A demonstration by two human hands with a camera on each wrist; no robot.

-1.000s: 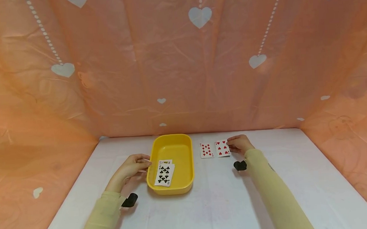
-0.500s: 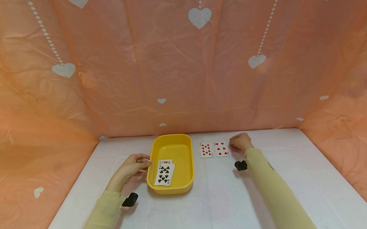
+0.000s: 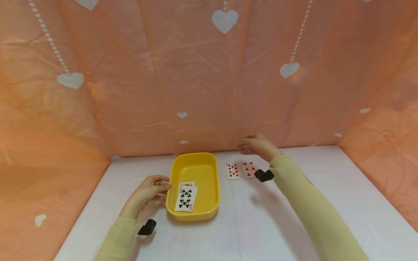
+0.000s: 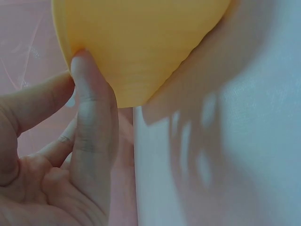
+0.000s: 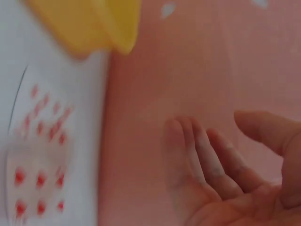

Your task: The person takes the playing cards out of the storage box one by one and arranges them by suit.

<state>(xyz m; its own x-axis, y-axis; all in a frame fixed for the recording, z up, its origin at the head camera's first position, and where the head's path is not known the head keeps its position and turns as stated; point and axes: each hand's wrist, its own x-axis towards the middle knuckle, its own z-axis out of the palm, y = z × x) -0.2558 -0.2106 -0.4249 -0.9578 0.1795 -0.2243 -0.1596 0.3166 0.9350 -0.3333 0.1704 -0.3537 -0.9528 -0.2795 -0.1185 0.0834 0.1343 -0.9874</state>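
While left hand [image 3: 148,190] grips tray [image 3: 196,160] rim | right hand [image 3: 256,145] hovers above cards [image 3: 241,170]

Lower card [image 3: 187,184] in the yellow tray [image 3: 211,174]: mostly covered by the clubs card [image 3: 186,198], face unreadable. Right wrist view: red-pip cards [image 5: 40,155] blurred, cut by left edge; ranks indeterminate. Left wrist view: tray interior unseen.

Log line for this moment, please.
left hand: holding tray rim | right hand: open, raised above two red cards on table | tray: two cards inside
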